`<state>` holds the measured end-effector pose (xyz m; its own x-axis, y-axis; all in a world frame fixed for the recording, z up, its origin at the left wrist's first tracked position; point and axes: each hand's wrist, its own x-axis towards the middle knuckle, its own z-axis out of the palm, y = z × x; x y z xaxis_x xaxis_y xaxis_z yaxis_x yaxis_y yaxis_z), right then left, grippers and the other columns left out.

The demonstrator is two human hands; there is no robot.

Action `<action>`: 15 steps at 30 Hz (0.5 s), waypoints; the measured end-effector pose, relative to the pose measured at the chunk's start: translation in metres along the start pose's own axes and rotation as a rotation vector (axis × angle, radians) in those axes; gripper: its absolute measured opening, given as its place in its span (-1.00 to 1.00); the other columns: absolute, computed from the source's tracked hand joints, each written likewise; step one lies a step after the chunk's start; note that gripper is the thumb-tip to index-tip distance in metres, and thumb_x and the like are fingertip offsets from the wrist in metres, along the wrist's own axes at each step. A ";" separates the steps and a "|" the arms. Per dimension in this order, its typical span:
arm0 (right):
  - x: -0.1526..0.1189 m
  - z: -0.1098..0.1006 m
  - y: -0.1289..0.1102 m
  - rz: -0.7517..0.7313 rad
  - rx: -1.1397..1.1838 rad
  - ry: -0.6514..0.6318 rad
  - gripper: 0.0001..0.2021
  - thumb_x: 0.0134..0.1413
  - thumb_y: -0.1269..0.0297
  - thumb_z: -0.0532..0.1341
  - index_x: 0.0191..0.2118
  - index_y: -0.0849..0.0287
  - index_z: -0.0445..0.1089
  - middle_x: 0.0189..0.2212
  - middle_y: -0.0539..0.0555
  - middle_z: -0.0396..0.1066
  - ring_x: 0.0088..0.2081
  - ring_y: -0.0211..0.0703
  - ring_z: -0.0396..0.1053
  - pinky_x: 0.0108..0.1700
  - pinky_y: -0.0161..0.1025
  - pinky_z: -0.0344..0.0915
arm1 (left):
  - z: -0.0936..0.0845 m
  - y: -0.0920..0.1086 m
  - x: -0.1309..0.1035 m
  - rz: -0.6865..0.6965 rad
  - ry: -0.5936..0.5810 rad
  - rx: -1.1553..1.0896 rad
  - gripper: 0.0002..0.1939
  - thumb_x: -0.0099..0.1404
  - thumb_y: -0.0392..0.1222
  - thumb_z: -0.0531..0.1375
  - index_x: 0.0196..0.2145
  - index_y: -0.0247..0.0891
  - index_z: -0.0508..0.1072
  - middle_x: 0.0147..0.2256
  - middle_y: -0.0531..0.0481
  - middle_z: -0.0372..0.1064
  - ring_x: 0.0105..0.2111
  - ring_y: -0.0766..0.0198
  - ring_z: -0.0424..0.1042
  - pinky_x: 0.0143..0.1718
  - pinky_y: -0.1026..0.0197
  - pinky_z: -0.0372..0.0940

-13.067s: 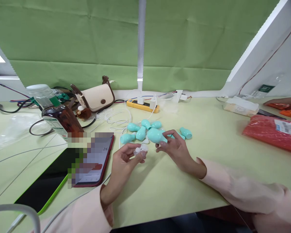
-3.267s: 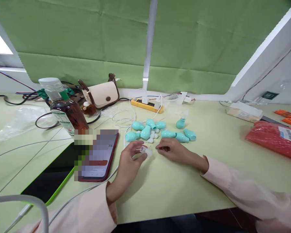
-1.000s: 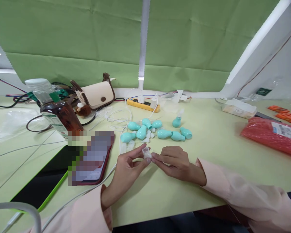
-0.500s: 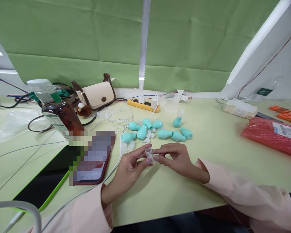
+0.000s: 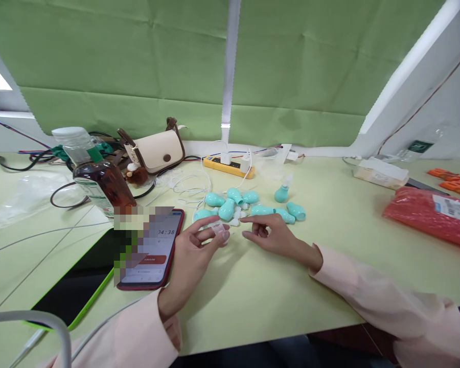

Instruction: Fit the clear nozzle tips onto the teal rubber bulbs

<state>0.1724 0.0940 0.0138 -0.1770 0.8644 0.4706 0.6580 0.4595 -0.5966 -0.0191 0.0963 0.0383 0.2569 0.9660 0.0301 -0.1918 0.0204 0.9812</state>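
Observation:
Between the thumb and fingers of my left hand (image 5: 195, 250) is a small clear plastic piece (image 5: 217, 228). My right hand (image 5: 272, 234) is just to the right of it, thumb and index finger apart, with nothing seen between them. Beyond both hands lie several turquoise bulbs (image 5: 226, 209) in a loose group, with small translucent pieces (image 5: 235, 219) among them. One turquoise bulb (image 5: 281, 193) stands upright behind the others with a clear tip on top.
At the left are a bottle of dark liquid (image 5: 103, 184), a green-edged phone (image 5: 76, 278) and a red-cased phone (image 5: 149, 276). A handbag (image 5: 159, 151) and yellow power strip (image 5: 214, 164) lie behind. A red package (image 5: 425, 212) and white box (image 5: 381, 174) are at the right.
My left hand has moved left with the clear piece, which is now tilted. My right hand has come away from the piece, and its thumb and index finger have parted.

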 end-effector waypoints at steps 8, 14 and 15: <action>0.007 0.015 0.015 0.002 -0.512 -0.184 -0.57 0.05 0.21 0.10 0.06 0.17 0.17 -0.70 -0.06 0.28 -0.63 -0.26 0.22 -0.58 -0.37 -0.06 | 0.001 0.002 -0.002 -0.010 -0.052 -0.016 -0.67 -0.05 -0.21 0.31 -0.29 -0.36 0.41 -0.41 -0.06 0.48 -0.40 0.28 0.42 -0.35 0.28 0.35; 0.010 0.016 0.019 -0.048 -0.495 -0.108 -0.79 0.03 0.23 0.12 -0.23 0.19 0.35 -0.56 0.00 0.36 -0.50 -0.23 0.31 -0.51 -0.35 0.04 | 0.004 0.003 0.000 -0.144 -0.108 -0.064 -0.68 -0.03 -0.17 0.29 -0.32 -0.42 0.42 -0.56 -0.01 0.39 -0.53 0.34 0.35 -0.52 0.30 0.35; 0.010 0.015 0.019 -0.057 -0.491 -0.093 -0.81 0.02 0.23 0.13 -0.27 0.20 0.35 -0.50 0.03 0.38 -0.47 -0.22 0.32 -0.50 -0.35 0.06 | 0.003 0.002 0.001 -0.162 -0.104 -0.077 -0.66 -0.02 -0.16 0.28 -0.29 -0.41 0.41 -0.58 0.01 0.37 -0.56 0.36 0.33 -0.57 0.33 0.33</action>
<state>0.1719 0.1148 -0.0026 -0.2723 0.8657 0.4200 0.9081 0.3755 -0.1853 -0.0159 0.0967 0.0411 0.3857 0.9168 -0.1037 -0.2107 0.1970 0.9575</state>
